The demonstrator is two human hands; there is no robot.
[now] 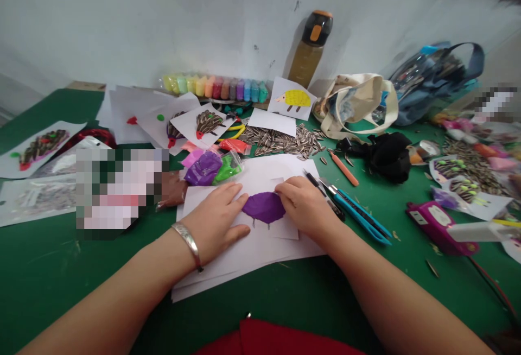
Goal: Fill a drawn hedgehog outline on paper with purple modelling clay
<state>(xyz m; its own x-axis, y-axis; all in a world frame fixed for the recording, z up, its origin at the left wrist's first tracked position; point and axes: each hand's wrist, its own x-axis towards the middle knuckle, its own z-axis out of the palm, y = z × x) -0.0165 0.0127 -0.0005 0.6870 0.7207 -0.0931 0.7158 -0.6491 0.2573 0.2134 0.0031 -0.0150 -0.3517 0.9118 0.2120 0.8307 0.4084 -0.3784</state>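
Red garment [280, 338] at the worktop's [52, 268] near edge. Left hand [220, 216], silver bangle [186, 241] at the wrist, lies palm down, thumb held apart, fingertips at the left end of the purple clay shape [264, 207]. Right hand [303, 203] has its fingers bunched at the right end; can't tell if it's pinching the clay. Shape is flat, matte, deep purple, roughly oval, slightly uneven outline, two short grey leg marks below. It sits on a small white card [287, 231] atop white sheets [228, 268], mid-worktop, toward the near edge. Beyond: bagged purple clay [203, 168], blue cutter [360, 216] to the right, striped seeds [285, 140], then coloured clay packs [217, 88] along the far edge.
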